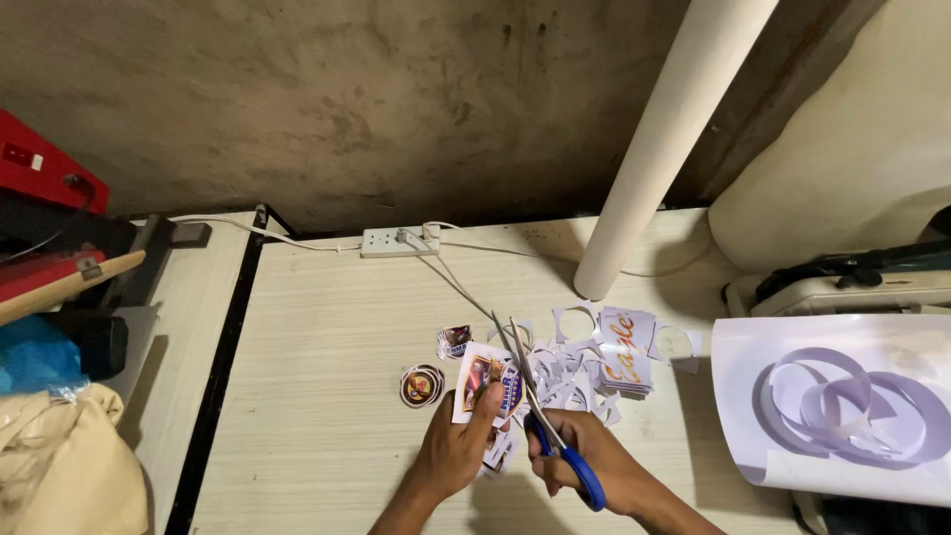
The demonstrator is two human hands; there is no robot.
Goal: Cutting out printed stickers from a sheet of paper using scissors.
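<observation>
The right hand (575, 458) grips blue-handled steel scissors (540, 406), blades parted around the edge of a small printed paper sheet (485, 381), which the left hand (456, 451) pinches firmly. Judging by this, a round picture is being cut out; next calls for turning the sheet along the curve. Left of the scissors lie finished round printed stickers (422, 384); right, white paper offcuts (580, 372).

Scissors (555, 436) showing blue handles, silver blades. Printed card (485, 384) showing white border around red, orange and blue picture. Round stickers (422, 385) showing dark red and white rings. Paper scraps (584, 367) lying white, one carrying orange-and-red lettering. Bench (327, 396) showing pale wood grain, black strip running along left. Power strip (398, 241) and tube (674, 139) showing white.
</observation>
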